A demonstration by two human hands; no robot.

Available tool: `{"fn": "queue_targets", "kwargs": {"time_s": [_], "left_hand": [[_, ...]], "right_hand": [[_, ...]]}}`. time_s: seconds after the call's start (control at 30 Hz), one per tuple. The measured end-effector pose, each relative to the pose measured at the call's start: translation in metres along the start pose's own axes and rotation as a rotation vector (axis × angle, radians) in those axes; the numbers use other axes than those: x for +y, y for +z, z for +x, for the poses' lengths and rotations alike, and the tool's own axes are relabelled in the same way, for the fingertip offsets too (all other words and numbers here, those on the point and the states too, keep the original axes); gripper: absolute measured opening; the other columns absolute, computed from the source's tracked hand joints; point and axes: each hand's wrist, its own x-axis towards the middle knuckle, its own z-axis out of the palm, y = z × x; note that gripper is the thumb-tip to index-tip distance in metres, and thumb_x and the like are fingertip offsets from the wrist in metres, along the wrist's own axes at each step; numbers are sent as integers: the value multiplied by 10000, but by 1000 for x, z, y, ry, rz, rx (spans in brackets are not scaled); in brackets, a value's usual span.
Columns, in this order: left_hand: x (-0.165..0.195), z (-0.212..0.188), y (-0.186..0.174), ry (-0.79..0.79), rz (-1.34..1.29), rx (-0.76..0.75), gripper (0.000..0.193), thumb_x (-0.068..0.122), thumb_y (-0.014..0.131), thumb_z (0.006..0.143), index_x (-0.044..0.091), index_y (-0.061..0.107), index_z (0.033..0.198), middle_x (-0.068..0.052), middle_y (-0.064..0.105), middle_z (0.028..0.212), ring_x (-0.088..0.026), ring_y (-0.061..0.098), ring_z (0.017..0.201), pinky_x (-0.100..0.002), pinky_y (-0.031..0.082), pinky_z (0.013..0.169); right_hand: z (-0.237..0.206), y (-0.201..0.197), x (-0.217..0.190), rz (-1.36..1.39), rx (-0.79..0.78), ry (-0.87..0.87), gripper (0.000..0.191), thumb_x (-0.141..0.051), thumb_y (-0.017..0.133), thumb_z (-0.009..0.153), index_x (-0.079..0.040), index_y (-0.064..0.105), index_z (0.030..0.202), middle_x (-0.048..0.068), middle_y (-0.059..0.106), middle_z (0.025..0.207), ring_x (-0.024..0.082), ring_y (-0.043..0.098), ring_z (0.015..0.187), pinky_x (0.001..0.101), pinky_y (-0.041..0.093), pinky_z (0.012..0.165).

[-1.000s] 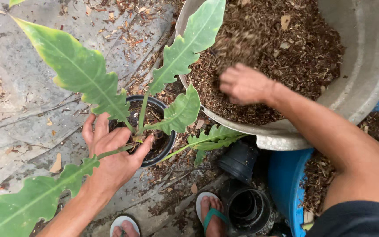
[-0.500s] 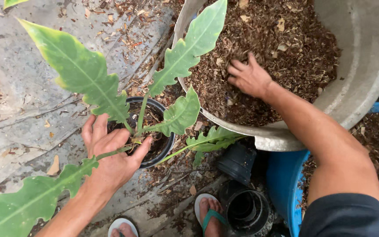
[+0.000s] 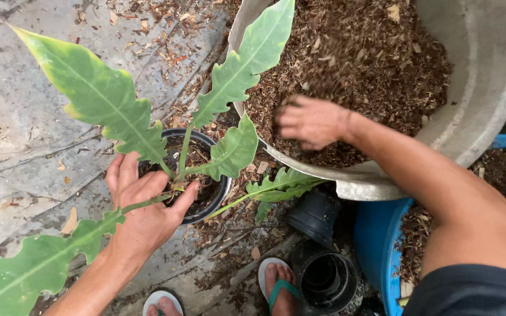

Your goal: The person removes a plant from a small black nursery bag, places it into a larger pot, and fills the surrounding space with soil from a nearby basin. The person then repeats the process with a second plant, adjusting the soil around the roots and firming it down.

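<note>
Our right hand (image 3: 311, 122) moved lower centre in tub (image 3: 487, 88), now cupped scooping soil (image 3: 376, 52). Left hand (image 3: 144, 205) still clasps plant (image 3: 177, 175) in pot (image 3: 221, 196).

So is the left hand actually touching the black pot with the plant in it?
Touching. The head view shows the left hand lying over the rim of the black pot, thumb on its edge, fingers around the plant's stems.

Soft, even daylight with faint shadows; right hand (image 3: 308, 122) slightly motion-blurred, rest sharp.
</note>
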Motion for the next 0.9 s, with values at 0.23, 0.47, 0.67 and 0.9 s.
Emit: {"fn": "queue_targets", "kwargs": {"time_s": [0.23, 0.47, 0.67, 0.9], "left_hand": [[-2, 1, 4, 16, -10, 44, 316, 271, 893, 745, 33, 747, 893, -116, 741, 858, -375, 507, 1282, -587, 301, 1144], [-4, -2, 4, 29, -10, 53, 321, 267, 902, 734, 18, 728, 838, -115, 719, 807, -379, 516, 1291, -588, 313, 1148], [-3, 1, 3, 22, 13, 32, 343, 279, 904, 743, 7, 716, 835, -123, 713, 806, -379, 505, 1279, -582, 314, 1160], [-4, -2, 5, 6, -10, 27, 318, 271, 895, 757, 27, 756, 907, -102, 721, 831, -374, 516, 1242, -577, 319, 1149]], "right_hand": [[35, 10, -4, -163, -324, 195, 555, -561, 588, 931, -250, 468, 1375, 120, 244, 1607, 318, 166, 1530, 752, 108, 1153], [-11, 29, 36, -326, -282, 455, 459, -270, 589, 988, -295, 479, 1434, 67, 279, 1626, 262, 212, 1517, 752, 143, 1162], [-62, 10, 70, -287, 6, 827, 396, -183, 612, 964, -273, 585, 1349, 98, 334, 1664, 335, 220, 1576, 767, 127, 1151], [-32, -18, -14, 285, -370, 448, 598, -578, 540, 957, -343, 431, 1497, 50, 180, 1671, 298, 95, 1558, 705, -8, 1187]]}}
